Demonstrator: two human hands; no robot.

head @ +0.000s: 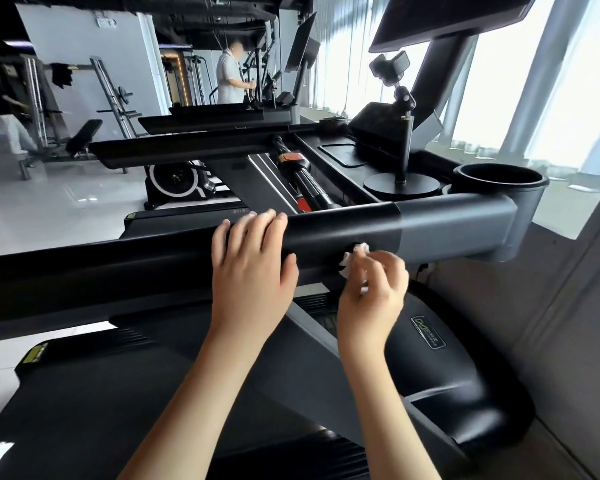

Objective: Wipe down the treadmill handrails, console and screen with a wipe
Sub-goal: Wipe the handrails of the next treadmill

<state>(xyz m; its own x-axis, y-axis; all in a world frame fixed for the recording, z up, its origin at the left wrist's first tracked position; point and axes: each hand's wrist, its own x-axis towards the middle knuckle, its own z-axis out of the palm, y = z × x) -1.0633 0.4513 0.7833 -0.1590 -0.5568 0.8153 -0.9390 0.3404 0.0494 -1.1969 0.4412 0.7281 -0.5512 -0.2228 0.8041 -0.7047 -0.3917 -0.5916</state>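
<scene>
A thick black treadmill handrail [118, 271] runs across the view and ends in a grey section at the right. My left hand [253, 268] lies over the top of the rail, fingers draped across it. My right hand [373, 292] pinches a crumpled white wipe [352, 259] and presses it against the rail's near side, just right of the left hand. The console tray [343, 154] with a cup holder [499, 181] lies beyond the rail. The dark screen [447, 19] hangs above at the top right.
A black phone stand [400, 178] rises from the console tray. A front bar with a red safety key [291, 159] crosses behind the rail. A person stands on another treadmill [229, 81] at the back. Windows fill the right side. The belt deck [118, 393] lies below.
</scene>
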